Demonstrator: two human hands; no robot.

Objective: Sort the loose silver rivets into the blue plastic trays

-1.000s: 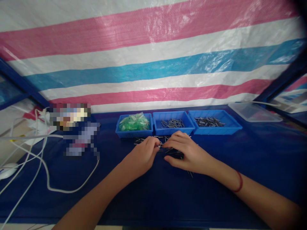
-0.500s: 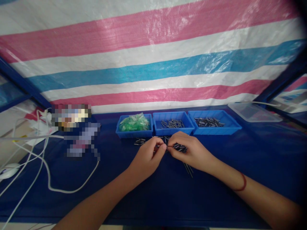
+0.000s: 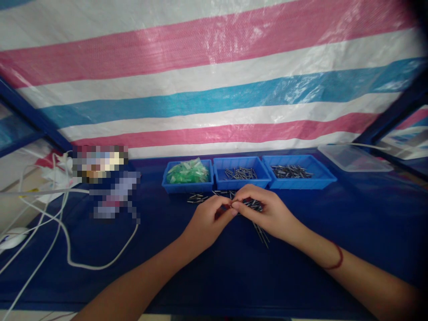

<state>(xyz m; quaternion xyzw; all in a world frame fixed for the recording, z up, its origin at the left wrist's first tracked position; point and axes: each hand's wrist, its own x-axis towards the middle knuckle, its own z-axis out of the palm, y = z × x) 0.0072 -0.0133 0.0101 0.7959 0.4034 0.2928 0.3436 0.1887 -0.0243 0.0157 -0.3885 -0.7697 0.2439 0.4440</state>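
Above the blue table point(image 3: 214, 276), my left hand point(image 3: 209, 220) and my right hand point(image 3: 267, 209) meet at the fingertips. Both are closed in a pinch, and whatever lies between the fingers is too small and covered to name. Beneath and behind my right hand is a pile of thin dark metal rods point(image 3: 254, 205), partly hidden. A few longer rods point(image 3: 261, 234) stick out of it toward me. More short metal pieces point(image 3: 196, 197) lie loose just beyond my left hand.
Three blue bins stand in a row behind my hands: the left bin point(image 3: 187, 189) with green bagged pieces, the middle bin point(image 3: 242, 183) and right bin point(image 3: 304, 183) with metal pins. White cables point(image 3: 100, 267) loop at left. A clear plastic lid point(image 3: 354, 158) lies at right.
My fingertips have come closer together and now touch. My left fingers shifted slightly right and toward me. The bins and the loose rods have stayed put.
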